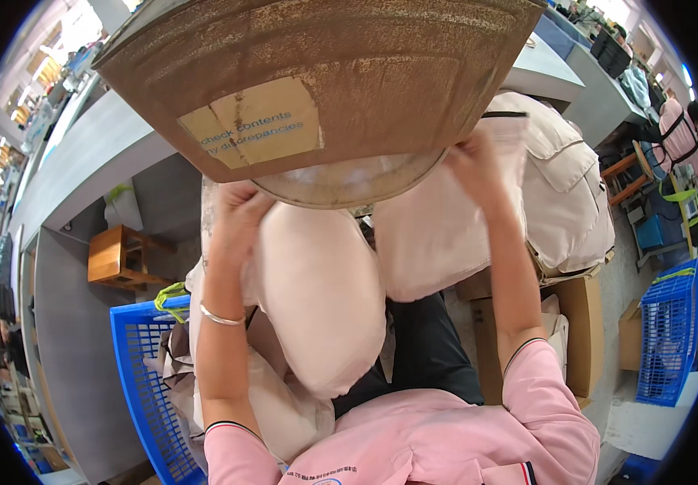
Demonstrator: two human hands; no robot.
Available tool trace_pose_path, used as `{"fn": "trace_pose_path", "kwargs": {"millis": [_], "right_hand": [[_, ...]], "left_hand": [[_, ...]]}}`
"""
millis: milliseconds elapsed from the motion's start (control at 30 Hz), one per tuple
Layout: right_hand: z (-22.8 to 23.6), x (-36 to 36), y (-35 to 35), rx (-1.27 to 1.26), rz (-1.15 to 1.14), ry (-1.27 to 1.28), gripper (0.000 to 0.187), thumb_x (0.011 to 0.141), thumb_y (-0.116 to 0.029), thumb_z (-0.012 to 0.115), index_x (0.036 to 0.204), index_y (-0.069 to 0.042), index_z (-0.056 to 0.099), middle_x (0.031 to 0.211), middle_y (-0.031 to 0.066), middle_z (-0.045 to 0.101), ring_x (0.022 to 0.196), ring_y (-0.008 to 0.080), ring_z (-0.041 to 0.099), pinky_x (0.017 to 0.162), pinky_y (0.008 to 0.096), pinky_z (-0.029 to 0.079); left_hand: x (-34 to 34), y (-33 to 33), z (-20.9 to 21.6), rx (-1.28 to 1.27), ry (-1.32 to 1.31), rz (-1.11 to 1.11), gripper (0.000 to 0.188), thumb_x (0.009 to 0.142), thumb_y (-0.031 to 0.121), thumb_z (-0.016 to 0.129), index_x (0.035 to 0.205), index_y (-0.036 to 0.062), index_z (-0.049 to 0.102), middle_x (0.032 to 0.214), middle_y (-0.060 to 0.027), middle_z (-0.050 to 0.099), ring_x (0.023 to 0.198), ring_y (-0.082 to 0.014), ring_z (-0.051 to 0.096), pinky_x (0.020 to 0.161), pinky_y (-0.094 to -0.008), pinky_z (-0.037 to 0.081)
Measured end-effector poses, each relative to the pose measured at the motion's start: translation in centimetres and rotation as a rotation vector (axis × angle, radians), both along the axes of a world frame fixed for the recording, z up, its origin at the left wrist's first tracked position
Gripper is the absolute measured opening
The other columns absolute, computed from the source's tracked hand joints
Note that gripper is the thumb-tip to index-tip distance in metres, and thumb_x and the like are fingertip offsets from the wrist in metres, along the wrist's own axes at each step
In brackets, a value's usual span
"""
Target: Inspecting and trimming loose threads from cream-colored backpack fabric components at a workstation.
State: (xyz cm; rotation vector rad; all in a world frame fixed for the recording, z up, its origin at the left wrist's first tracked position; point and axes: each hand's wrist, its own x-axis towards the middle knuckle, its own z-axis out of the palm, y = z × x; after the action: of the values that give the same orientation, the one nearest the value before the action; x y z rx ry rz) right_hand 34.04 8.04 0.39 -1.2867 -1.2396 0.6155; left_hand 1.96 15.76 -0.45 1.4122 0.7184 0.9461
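Observation:
A large brown, worn boxy object [397,89] with a torn cream label [256,121] fills the upper middle, close to the camera. A rounded, pale rim [357,184] shows below it. My left hand [241,212] has its fingers closed on a cream padded fabric piece [321,295], which hangs down over my lap. On the other side, my right hand [478,166] grips the upper part of a second cream fabric piece [434,246], close under the brown object. Whether the two pieces join behind the rim is hidden. Some fingertips are covered.
Left of my lap a blue plastic basket [126,347] holds cream and brown fabric. A cream backpack [571,186] stands at the right, above an open cardboard box [588,347]. A wooden stool [118,255] is under the grey bench [122,125]. Another blue basket [668,335] is far right.

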Motion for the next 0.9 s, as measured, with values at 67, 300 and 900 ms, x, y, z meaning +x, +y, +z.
{"fn": "trace_pose_path", "kwargs": {"millis": [67, 300, 900], "right_hand": [[2.8, 2.0, -1.6, -0.029, -0.018, -0.286, 0.013, 0.092, -0.008, 0.065, 0.089, 0.004, 0.069, 0.073, 0.0014, 0.065, 0.070, 0.0028, 0.053, 0.061, 0.0242, 0.045], [2.9, 1.9, -13.3, -0.174, -0.257, -0.734, 0.015, 0.090, -0.014, 0.071, 0.087, 0.000, 0.068, 0.067, 0.0065, 0.056, 0.060, 0.0112, 0.051, 0.058, 0.0258, 0.041], [-1.0, -5.8, -23.7, 0.050, -0.021, -1.013, 0.025, 0.087, 0.001, 0.062, 0.110, -0.001, 0.069, 0.119, 0.0111, 0.070, 0.100, 0.0241, 0.070, 0.083, 0.0358, 0.057]], "left_hand": [[-1.1, 0.0, 0.2, -0.044, -0.020, 0.016, 0.012, 0.090, 0.005, 0.070, 0.097, -0.0032, 0.076, 0.089, -0.0017, 0.074, 0.079, -0.0031, 0.062, 0.068, -0.0201, 0.050], [-2.6, -7.0, -0.4, -0.012, 0.418, -0.145, 0.019, 0.093, 0.016, 0.069, 0.091, -0.0031, 0.071, 0.069, 0.0083, 0.056, 0.065, -0.0012, 0.043, 0.054, -0.0236, 0.038], [2.2, -10.9, 2.8, 0.446, 0.613, -0.369, 0.030, 0.095, 0.027, 0.060, 0.083, -0.0006, 0.061, 0.062, -0.0067, 0.048, 0.057, -0.0180, 0.045, 0.057, -0.0363, 0.038]]}}
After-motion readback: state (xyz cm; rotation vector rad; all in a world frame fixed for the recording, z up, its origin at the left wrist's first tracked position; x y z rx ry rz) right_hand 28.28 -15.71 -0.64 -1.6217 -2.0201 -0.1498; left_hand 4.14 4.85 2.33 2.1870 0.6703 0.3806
